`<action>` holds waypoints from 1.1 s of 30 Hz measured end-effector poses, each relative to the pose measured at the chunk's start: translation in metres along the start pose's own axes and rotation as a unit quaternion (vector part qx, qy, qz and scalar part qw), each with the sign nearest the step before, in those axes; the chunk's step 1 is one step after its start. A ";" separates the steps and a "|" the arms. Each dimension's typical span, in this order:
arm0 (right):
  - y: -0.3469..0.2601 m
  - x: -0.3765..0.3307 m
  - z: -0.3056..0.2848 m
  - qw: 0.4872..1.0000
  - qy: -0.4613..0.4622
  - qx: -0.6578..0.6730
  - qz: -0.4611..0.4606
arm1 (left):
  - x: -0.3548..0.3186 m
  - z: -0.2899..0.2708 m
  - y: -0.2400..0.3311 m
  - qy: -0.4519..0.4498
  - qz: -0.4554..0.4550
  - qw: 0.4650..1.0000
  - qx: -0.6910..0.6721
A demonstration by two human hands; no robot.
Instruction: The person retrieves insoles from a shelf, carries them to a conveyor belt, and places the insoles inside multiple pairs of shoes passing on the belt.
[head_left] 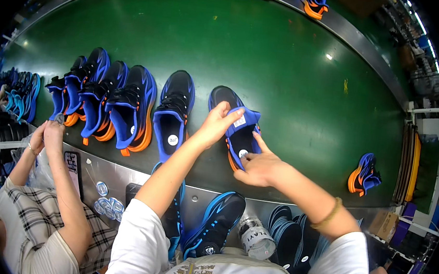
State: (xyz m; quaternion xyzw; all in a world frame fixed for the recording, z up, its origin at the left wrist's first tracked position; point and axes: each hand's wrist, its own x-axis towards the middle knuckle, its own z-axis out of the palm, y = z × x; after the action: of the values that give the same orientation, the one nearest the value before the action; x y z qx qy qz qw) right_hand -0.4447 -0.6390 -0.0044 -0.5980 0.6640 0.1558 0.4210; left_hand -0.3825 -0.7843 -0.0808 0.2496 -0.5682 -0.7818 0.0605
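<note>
A dark sneaker (223,94) with blue collar and orange heel sits in front of me on the green belt, toe pointing away. My left hand (217,125) grips its tongue, thumb over the white label inside it. At the heel, my right hand (266,168) holds the collar: its index finger lies along the right edge, while other fingertips dip into the opening and are partly hidden. Beside them a round white sticker (243,153) shows on the insole. Just left stands a matching sneaker (177,89), apart from my hands.
More matching sneakers (139,91) line up at left; a small one (366,173) lies at right. On the metal ledge near me are a black-blue sneaker (217,223), a clear bottle (258,239) and dark insoles (286,237). A co-worker's hands (47,135) are at left, near round stickers (109,205).
</note>
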 end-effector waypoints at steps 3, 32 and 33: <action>-0.008 0.008 0.015 0.993 0.080 -0.079 0.029 | -0.001 0.001 0.004 0.025 0.009 0.999 0.046; 0.072 -0.081 0.115 0.782 0.551 0.259 0.134 | -0.023 0.066 0.037 -0.134 -0.102 0.910 -0.379; 0.070 -0.074 0.109 0.734 0.537 0.411 0.057 | -0.022 0.069 0.033 -0.093 -0.114 0.915 -0.375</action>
State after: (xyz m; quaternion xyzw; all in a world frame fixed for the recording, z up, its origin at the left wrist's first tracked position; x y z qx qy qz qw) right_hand -0.4737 -0.4961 -0.0345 -0.3120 0.8120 -0.4555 0.1894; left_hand -0.4011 -0.7286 -0.0272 0.1976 -0.2041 -0.9588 0.0072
